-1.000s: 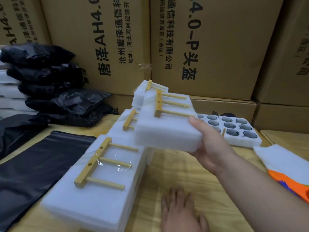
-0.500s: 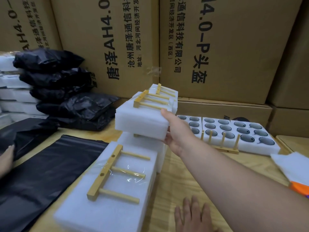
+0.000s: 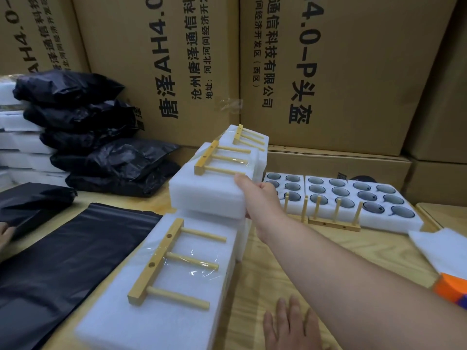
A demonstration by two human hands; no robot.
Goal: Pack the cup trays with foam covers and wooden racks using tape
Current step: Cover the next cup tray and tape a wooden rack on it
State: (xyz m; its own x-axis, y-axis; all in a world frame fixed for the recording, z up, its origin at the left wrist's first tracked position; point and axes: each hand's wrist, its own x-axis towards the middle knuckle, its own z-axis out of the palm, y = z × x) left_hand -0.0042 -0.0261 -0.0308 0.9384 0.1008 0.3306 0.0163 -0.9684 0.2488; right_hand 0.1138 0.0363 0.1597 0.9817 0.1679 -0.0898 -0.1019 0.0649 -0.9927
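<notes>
My right hand [image 3: 260,198] grips the right end of a packed foam tray [image 3: 207,195] with a wooden rack [image 3: 217,159] taped on its top. This pack lies across another white pack below it, in front of a rear pack [image 3: 252,137] that also carries a rack. A nearer packed tray [image 3: 161,306] with its taped rack [image 3: 161,258] lies on the table. My left hand [image 3: 293,327] rests flat on the table, fingers straight. Two uncovered cup trays [image 3: 304,188] with grey cups sit at the right, and a loose rack [image 3: 333,221] stands upright before them.
Large cardboard boxes [image 3: 353,72] wall the back. Stuffed black bags [image 3: 96,147] are piled at the left, and a flat black bag [image 3: 63,261] lies on the table. Another person's hand [image 3: 5,233] shows at the left edge. A foam sheet [image 3: 444,248] and an orange object [image 3: 452,289] lie right.
My right hand has carried the packed tray away from me and to the left, down onto the pile of packs. My left hand stays flat on the table.
</notes>
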